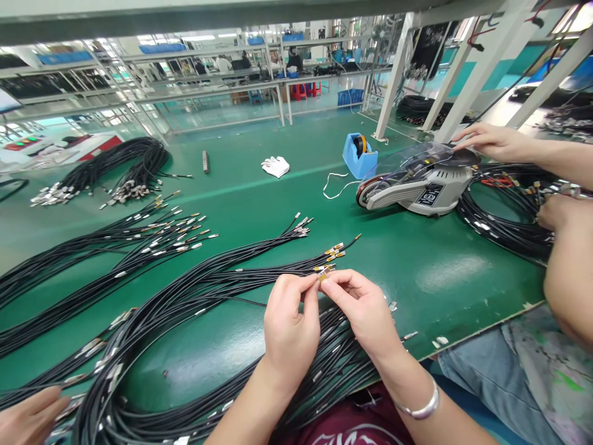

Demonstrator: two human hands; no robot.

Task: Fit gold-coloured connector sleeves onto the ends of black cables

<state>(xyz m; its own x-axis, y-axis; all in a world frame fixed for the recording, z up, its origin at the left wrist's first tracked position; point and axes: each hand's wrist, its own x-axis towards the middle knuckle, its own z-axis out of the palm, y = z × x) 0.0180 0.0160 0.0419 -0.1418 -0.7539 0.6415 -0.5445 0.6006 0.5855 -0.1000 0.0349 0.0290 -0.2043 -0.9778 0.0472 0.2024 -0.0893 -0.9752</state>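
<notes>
In front of me, my left hand (pixel 293 318) and my right hand (pixel 365 309) meet, thumbs and forefingers pinched. Between their fingertips is a small cable end with yellowish tape (pixel 323 275), partly covered by the fingers. A bundle of thin black cables (pixel 259 266) lies just beyond my hands, with white and yellow tags at its tips. More black cables (pixel 343 346) run beneath my wrists toward the table's front edge. A silver bracelet (pixel 427 405) circles my right wrist.
On the green table (pixel 222 191) are a tape dispensing machine (pixel 426 188), a blue tape holder (pixel 359 157), a white glove (pixel 275 166) and a coiled cable bundle (pixel 134 161). A co-worker's hand (pixel 495 141) touches the machine at right; another person's hand (pixel 32 414) is at lower left.
</notes>
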